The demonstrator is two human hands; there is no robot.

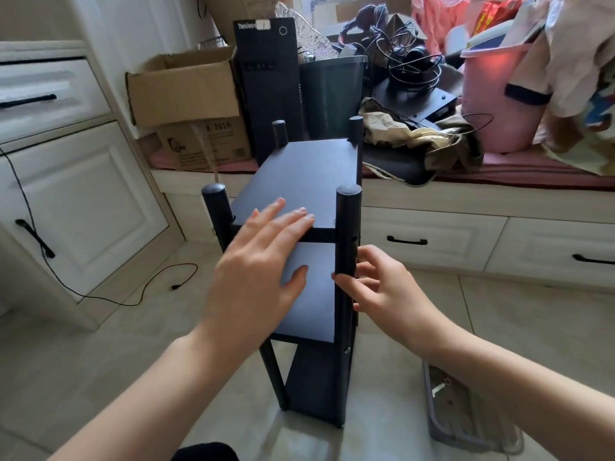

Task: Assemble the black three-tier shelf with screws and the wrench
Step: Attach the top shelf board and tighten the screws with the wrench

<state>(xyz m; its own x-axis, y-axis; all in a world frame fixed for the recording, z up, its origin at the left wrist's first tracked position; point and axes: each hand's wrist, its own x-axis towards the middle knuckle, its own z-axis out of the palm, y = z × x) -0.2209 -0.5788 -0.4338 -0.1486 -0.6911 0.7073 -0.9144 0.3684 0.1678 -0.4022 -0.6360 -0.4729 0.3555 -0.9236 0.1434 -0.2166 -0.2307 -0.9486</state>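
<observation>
The black three-tier shelf point(309, 181) stands upright on the tiled floor in the middle of the view, its round posts rising above the top board. My left hand point(263, 261) lies flat with straight fingers on the near edge of the top board. My right hand point(376, 281) curls its fingers and thumb round the near right post point(347, 224), just below the top board. Small holes show on that post's right side. No screw or wrench is visible in either hand.
A clear plastic tray point(466, 410) with small hardware lies on the floor at the right. A window bench behind holds cardboard boxes point(186, 91), a black computer tower point(269, 81), cables and a pink bucket point(499, 104). White cabinets point(66, 181) stand left; a black cable trails over the floor.
</observation>
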